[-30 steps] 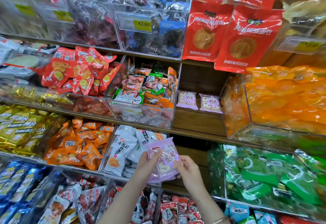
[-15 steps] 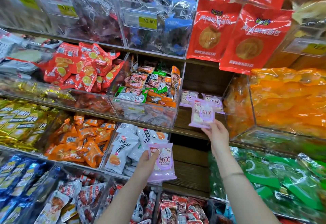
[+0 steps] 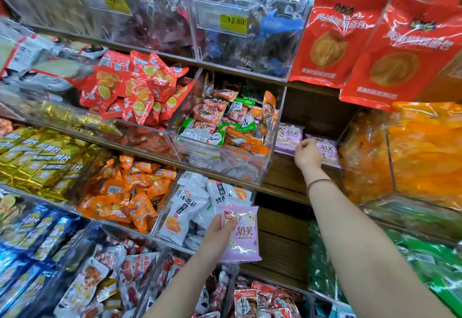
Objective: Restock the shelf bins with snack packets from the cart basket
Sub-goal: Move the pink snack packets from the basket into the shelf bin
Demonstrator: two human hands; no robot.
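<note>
Fingers (image 3: 303, 144) of the right hand (image 3: 308, 155) were curled together at the back of the wooden shelf (image 3: 282, 180), pinched on or just releasing the pink packets (image 3: 290, 137) laid flat there; whether a packet was clamped between them could not be told. A second pink packet (image 3: 327, 149) lay just beside the first, partly behind the hand.

The left hand (image 3: 220, 236) was lower, its fingers closed on the upper left corner of another pink snack packet (image 3: 243, 235), which hung upright in front of the white-packet bin (image 3: 197, 207). The cart basket was not in view.

Risks judged from this position:
- The shelved packets sat on bare wood between the clear mixed-snack bin (image 3: 225, 152) and the orange-sweet bin (image 3: 370, 157), with no front wall visible. A push from the withdrawing hand could slide them toward the shelf edge.
- The held packet was gripped by one corner only. Slick film could slip and drop it into the bins below, mixing stock.
- The right forearm crossed near the orange-sweet bin's front corner; a wide withdrawal could knock it.
</note>
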